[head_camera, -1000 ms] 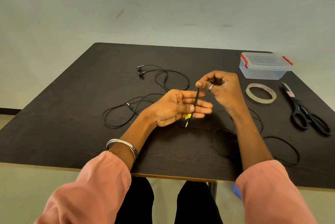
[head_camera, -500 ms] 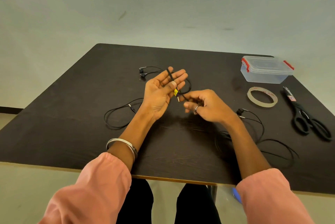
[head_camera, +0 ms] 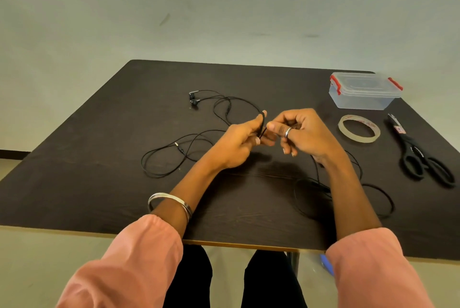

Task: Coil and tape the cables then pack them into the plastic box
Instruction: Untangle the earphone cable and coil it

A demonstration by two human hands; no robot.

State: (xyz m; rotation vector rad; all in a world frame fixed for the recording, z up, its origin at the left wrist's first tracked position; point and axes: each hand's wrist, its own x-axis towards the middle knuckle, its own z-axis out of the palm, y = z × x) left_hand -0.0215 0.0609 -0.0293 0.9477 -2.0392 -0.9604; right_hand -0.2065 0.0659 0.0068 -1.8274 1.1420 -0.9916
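My left hand (head_camera: 240,143) is raised above the table's middle with a black cable (head_camera: 261,126) looped over its fingers, thumb curled against it. My right hand (head_camera: 302,133) pinches the same cable right beside the left fingertips. The cable's loose length (head_camera: 380,198) trails down under my right forearm and lies in loops on the table. A second black earphone cable (head_camera: 179,158) lies uncoiled at the left, its earbuds (head_camera: 194,99) toward the far side. A clear plastic box (head_camera: 362,91) with red clips sits shut at the far right.
A roll of clear tape (head_camera: 359,129) lies flat in front of the box. Black scissors (head_camera: 423,158) lie at the right edge. The dark table (head_camera: 99,183) ends close to my lap; a pale wall stands behind it.
My left hand has turned from palm-up with spread fingers to closed round the cable. My right hand rose from low beside it and brought the cable over the left fingers.
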